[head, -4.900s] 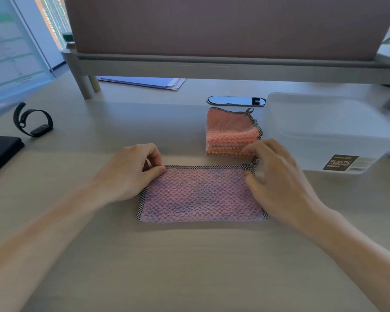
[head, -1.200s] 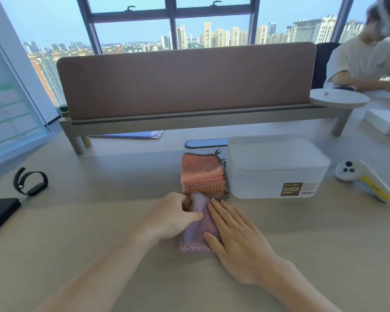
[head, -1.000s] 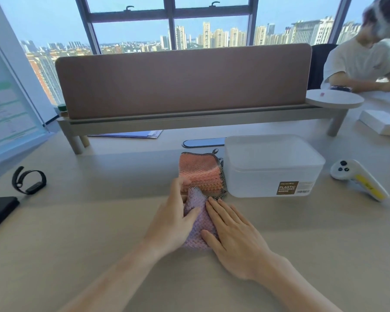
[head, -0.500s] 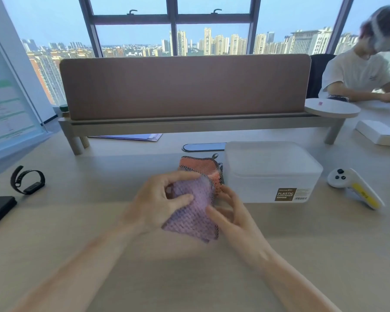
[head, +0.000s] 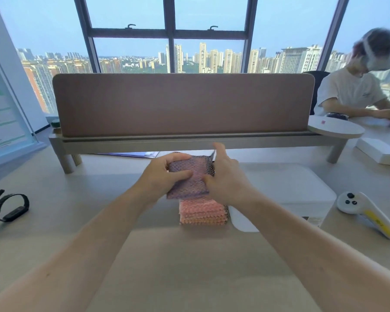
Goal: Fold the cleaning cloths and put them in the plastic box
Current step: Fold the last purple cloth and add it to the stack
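A folded purple cleaning cloth [head: 190, 181] with a black-and-white hem is held up in the air between both hands. My left hand [head: 164, 174] grips its left side, thumb on top. My right hand [head: 226, 179] pinches its right edge. Directly below it a stack of folded orange-pink cloths [head: 202, 212] lies on the desk. To the right of the stack stands the translucent white plastic box [head: 291, 190] with its lid on; my right arm hides its near left corner.
A white controller [head: 367, 213] lies right of the box. A black watch [head: 7, 207] sits at the far left. A desk divider on a shelf [head: 182, 104] runs across the back, with a white box [head: 383, 150] beyond. A person sits at the far right.
The purple cloth was folded into a small square on the desk, then both hands lifted it off the desk and carried it forward over the orange-pink stack.
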{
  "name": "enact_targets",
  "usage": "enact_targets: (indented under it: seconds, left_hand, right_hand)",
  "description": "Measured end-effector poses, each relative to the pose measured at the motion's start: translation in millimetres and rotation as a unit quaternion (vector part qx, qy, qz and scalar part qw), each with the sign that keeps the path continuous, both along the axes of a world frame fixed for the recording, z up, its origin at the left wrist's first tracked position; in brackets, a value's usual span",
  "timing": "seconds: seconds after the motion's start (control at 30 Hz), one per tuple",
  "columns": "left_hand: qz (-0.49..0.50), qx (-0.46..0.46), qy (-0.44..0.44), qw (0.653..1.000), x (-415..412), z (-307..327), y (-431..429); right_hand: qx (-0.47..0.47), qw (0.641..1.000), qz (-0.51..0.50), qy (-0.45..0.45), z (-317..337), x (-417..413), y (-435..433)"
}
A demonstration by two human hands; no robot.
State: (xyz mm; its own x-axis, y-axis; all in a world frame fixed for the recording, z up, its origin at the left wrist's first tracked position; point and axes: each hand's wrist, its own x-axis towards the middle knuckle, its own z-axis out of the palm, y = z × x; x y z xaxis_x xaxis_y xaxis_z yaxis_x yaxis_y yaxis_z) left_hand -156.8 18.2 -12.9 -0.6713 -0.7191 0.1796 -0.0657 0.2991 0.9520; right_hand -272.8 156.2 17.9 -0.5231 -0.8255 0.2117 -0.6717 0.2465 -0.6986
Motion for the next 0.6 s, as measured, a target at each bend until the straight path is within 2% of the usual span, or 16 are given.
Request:
enact_targets:
  seconds: [0.1, 0.17, 0.27, 0.43, 0.6]
  left_hand:
    - [0.008, -0.114, -0.075, 0.991, -19, -17, -6]
    - [0.001, -0.128, -0.112, 0.985, -25, -29, -10]
    - [0.005, -0.139, -0.141, 0.980, -28, -43, -12]
    - [0.041, -0.189, -0.142, 0.971, -28, -51, -7]
    - [0.073, -0.236, -0.152, 0.957, -24, -56, 2]
  right_hand:
    - [0.111, 0.975, 0.000, 0.194, 2, 1, -5]
    - [0.185, 0.948, 0.003, 0.260, -4, 3, -7]
    - [0.249, 0.923, 0.000, 0.292, -12, 3, -6]
    - [0.286, 0.901, -0.006, 0.327, -21, 7, -6]
    - [0.308, 0.864, 0.012, 0.398, -28, 9, -8]
